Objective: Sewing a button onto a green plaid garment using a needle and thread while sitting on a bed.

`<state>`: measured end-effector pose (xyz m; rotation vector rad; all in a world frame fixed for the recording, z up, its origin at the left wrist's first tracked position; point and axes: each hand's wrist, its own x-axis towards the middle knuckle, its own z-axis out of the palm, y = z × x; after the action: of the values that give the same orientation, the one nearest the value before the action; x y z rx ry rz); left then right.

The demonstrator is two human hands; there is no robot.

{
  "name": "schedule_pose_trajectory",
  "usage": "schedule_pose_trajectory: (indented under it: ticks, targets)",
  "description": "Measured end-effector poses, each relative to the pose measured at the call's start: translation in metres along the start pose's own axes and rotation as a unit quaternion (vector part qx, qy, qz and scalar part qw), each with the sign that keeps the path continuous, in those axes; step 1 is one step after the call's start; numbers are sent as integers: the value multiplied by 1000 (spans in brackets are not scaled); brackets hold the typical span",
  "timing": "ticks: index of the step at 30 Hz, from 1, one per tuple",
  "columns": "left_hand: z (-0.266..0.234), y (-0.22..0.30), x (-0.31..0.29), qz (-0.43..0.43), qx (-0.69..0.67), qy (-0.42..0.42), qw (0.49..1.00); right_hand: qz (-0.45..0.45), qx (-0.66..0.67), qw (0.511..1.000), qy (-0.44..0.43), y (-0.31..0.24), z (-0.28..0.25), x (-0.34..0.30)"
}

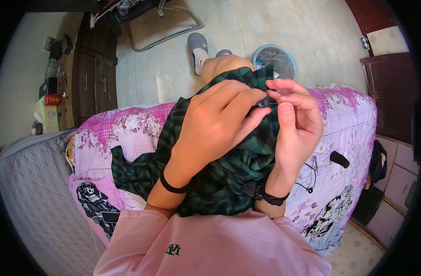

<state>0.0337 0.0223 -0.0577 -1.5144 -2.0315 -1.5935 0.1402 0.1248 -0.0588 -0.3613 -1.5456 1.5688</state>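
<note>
Fine handwork on a green plaid garment (215, 193) draped across the lap.
Near the garment's far edge, the left hand (219, 112) has its grip closed on a small dark piece (262, 104), perhaps a button, probably to steady it; the right hand (303, 122) curls beside a thin needle-like sliver (273, 104), its grip too small to tell. Beneath the garment, the lap likely keeps the cloth within reach.
</note>
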Motion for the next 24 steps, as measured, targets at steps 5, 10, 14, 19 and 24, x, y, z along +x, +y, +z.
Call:
schedule_pose_trajectory:
  ticks: [5, 10, 14, 19, 24]
  targets:
    - [-1, 3, 2, 8, -4, 6, 1000, -32, -18, 999, -3, -2, -1, 0]
    - [1, -4, -1, 3, 22, -4, 1000, -56, -3, 996, 74, -13, -8, 3]
    - [-1, -5, -2, 14, 42, -12, 999, -104, -18, 991, 82, -32, -38, 18]
    - [2, -7, -3, 14, 49, -34, 998, -92, 48, 995, 13, -82, -94, 48]
    - [-10, -13, -1, -24, 60, -145, 987, -38, 73, 995, -52, -118, -128, 77]
